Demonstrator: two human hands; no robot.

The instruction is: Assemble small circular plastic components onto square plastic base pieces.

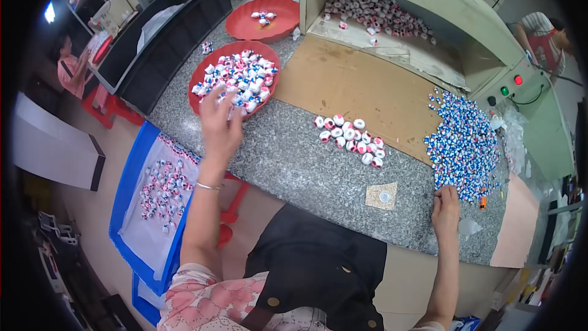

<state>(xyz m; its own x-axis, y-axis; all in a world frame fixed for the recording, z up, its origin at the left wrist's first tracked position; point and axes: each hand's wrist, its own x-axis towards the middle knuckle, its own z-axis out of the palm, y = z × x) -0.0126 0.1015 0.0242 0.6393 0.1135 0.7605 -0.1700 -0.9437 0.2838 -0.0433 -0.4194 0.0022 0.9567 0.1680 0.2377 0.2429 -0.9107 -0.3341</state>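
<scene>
My left hand [222,125] reaches over the near rim of a scalloped red bowl [195,79], its fingers apart and slightly blurred. The bowl is heaped with small white, pink and blue pieces [242,73]. At the near edge of a large pile of tiny blue-and-white pieces [465,144], my right hand [446,209] has its fingertips pressed together; what they hold, if anything, is hidden. Between the hands, several rounded white-and-pink pieces with dark openings [350,135] lie loosely grouped on the grey speckled counter [282,159].
A small beige card with a round disc [381,197] lies near the counter's front. Behind are brown cardboard [343,79], a machine opening with more pieces [380,15] and another red dish [263,6]. A black crate [177,43] and blue tray [128,178] stand left. Other people sit farther off.
</scene>
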